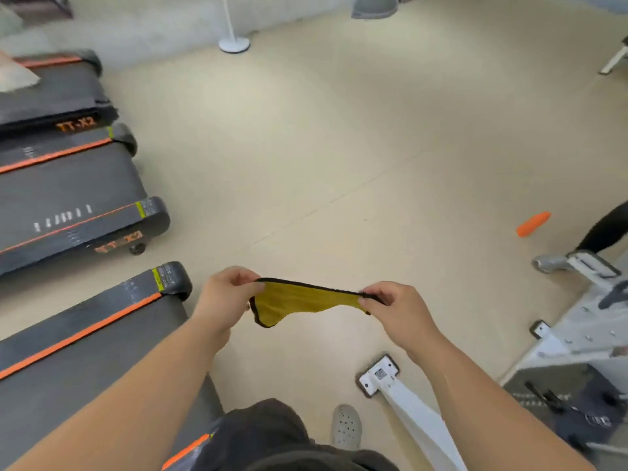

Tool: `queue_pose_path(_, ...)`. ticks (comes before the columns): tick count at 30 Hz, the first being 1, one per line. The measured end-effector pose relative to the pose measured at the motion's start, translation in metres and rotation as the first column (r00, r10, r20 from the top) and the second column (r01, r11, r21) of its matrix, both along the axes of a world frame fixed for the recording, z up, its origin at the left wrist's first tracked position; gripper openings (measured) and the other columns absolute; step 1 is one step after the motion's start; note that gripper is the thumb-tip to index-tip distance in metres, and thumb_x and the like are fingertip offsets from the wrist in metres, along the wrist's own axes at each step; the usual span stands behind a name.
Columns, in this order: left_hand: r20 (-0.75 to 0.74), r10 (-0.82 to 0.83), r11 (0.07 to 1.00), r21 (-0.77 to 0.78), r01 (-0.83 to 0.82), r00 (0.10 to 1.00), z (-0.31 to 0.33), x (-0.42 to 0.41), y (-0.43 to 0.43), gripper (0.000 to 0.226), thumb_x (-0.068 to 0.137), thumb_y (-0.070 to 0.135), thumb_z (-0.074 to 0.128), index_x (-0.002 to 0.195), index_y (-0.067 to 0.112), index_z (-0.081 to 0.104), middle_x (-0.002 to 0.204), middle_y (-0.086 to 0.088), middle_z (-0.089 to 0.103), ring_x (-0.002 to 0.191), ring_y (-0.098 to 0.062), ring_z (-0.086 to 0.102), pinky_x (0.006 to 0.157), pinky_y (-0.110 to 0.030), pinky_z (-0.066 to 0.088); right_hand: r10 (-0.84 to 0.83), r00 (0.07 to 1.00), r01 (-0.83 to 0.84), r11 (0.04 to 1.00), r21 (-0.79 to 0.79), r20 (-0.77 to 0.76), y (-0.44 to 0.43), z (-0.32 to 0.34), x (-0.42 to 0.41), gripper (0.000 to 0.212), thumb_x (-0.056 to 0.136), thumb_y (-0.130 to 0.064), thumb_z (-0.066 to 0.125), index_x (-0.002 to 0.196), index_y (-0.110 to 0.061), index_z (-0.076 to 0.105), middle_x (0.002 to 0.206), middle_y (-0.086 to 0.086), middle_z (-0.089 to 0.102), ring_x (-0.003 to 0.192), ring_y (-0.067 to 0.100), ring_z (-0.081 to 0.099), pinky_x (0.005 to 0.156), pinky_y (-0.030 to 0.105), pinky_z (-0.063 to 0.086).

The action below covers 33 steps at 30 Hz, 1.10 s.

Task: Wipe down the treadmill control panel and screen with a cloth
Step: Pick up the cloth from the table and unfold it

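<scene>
We are pinching a yellow cloth point(299, 300) with left hand point(224, 300) and right hand point(397, 312), standing on beige floor point(339, 147); treadmills point(68, 185) are lining the left.

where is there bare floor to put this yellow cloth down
The widest bare floor lies ahead of the cloth, bordered by the treadmills on the left, the white stand base at the far wall and the orange object on the right. Crowded: lower right, around the white machine frame and its foot plate.
</scene>
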<state>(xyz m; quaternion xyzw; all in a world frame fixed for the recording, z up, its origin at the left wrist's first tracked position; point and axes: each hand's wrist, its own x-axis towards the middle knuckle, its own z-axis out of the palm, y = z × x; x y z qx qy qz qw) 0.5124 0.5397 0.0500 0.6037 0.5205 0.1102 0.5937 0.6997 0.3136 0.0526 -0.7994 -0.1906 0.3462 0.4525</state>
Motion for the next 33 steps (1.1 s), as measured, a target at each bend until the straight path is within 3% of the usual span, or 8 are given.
queue_pose_path(5,0.003,0.236,0.971,0.025,-0.236,0.972,0.005,-0.022,0.053,0.008,0.08,0.01,0.077,0.081,0.017,0.073,0.092,-0.016,0.074,0.079,-0.026,0.065,0.076,-0.046,0.054,0.292,0.956,-0.291,0.957,-0.016,0.02,0.103,0.009,0.029,0.021,0.093,-0.01,0.07,0.082,-0.026,0.079,0.082,-0.004,0.076,0.086,0.023,0.069,0.08,0.037,0.052)
queue_pose_path(10,0.035,0.496,0.868,0.013,-0.496,0.868,-0.007,-0.059,0.115,0.016,0.077,0.008,0.076,0.07,0.022,0.072,0.085,-0.01,0.07,0.083,-0.026,0.063,0.074,-0.044,0.052,0.48,0.877,-0.48,0.877,-0.007,0.002,0.224,0.001,0.02,0.016,0.094,-0.01,0.07,0.091,-0.024,0.079,0.091,-0.012,0.077,0.09,0.005,0.07,0.078,0.019,0.049)
queue_pose_path(14,0.034,0.567,0.823,0.003,-0.567,0.823,-0.017,-0.089,0.181,0.027,0.08,0.008,0.072,0.059,0.023,0.064,0.073,-0.001,0.06,0.074,-0.019,0.052,0.066,-0.032,0.039,0.577,0.817,-0.577,0.816,-0.024,-0.002,0.326,-0.005,0.0,0.014,0.095,-0.013,0.07,0.092,-0.023,0.078,0.091,-0.011,0.077,0.087,0.003,0.069,0.072,0.013,0.047)
queue_pose_path(17,0.007,0.61,0.792,0.014,-0.61,0.792,-0.011,-0.115,0.227,0.011,0.079,0.008,0.071,0.072,0.014,0.065,0.074,-0.002,0.061,0.075,-0.021,0.053,0.066,-0.033,0.042,0.641,0.767,-0.641,0.767,-0.038,0.01,0.397,-0.001,-0.023,0.017,0.096,-0.011,0.068,0.09,-0.023,0.078,0.087,-0.011,0.076,0.082,0.001,0.068,0.071,0.013,0.045)
queue_pose_path(24,0.011,0.795,0.602,0.119,-0.79,0.607,0.013,-0.191,0.297,0.009,0.081,0.005,0.067,0.075,0.011,0.062,0.073,-0.006,0.06,0.064,-0.019,0.049,0.055,-0.029,0.038,0.85,0.524,-0.848,0.526,-0.059,0.044,0.548,0.01,-0.094,0.016,0.096,-0.012,0.066,0.09,-0.022,0.077,0.08,0.001,0.075,0.082,0.022,0.067,0.074,0.029,0.048)
queue_pose_path(28,-0.011,0.891,0.45,0.146,-0.881,0.454,0.016,-0.227,0.314,0.008,0.081,0.009,0.073,0.079,0.016,0.069,0.074,-0.005,0.07,0.067,-0.016,0.06,0.06,-0.027,0.045,0.933,0.355,-0.931,0.358,-0.072,0.048,0.631,-0.003,-0.147,0.014,0.094,-0.011,0.069,0.087,-0.021,0.076,0.081,-0.001,0.075,0.071,0.011,0.06,0.069,0.026,0.045)
queue_pose_path(31,-0.021,0.943,0.331,0.201,-0.922,0.333,0.025,-0.246,0.324,0.01,0.081,0.008,0.076,0.078,0.017,0.072,0.07,0.003,0.07,0.065,-0.011,0.061,0.059,-0.02,0.046,0.972,0.23,-0.973,0.23,-0.006,0.039,0.693,-0.005,-0.195,0.005,0.094,-0.009,0.07,0.091,-0.01,0.074,0.083,0.004,0.073,0.068,0.008,0.057,0.067,0.022,0.046)
queue_pose_path(33,-0.028,0.975,0.221,0.249,-0.943,0.221,0.033,-0.262,0.33,0.011,0.082,0.011,0.077,0.078,0.019,0.072,0.072,0.004,0.071,0.068,-0.01,0.063,0.062,-0.02,0.047,0.992,0.124,-0.991,0.122,0.054,0.039,0.728,-0.001,-0.226,0.007,0.094,-0.008,0.07,0.092,-0.013,0.075,0.082,-0.003,0.073,0.07,0.003,0.061,0.069,0.017,0.047)
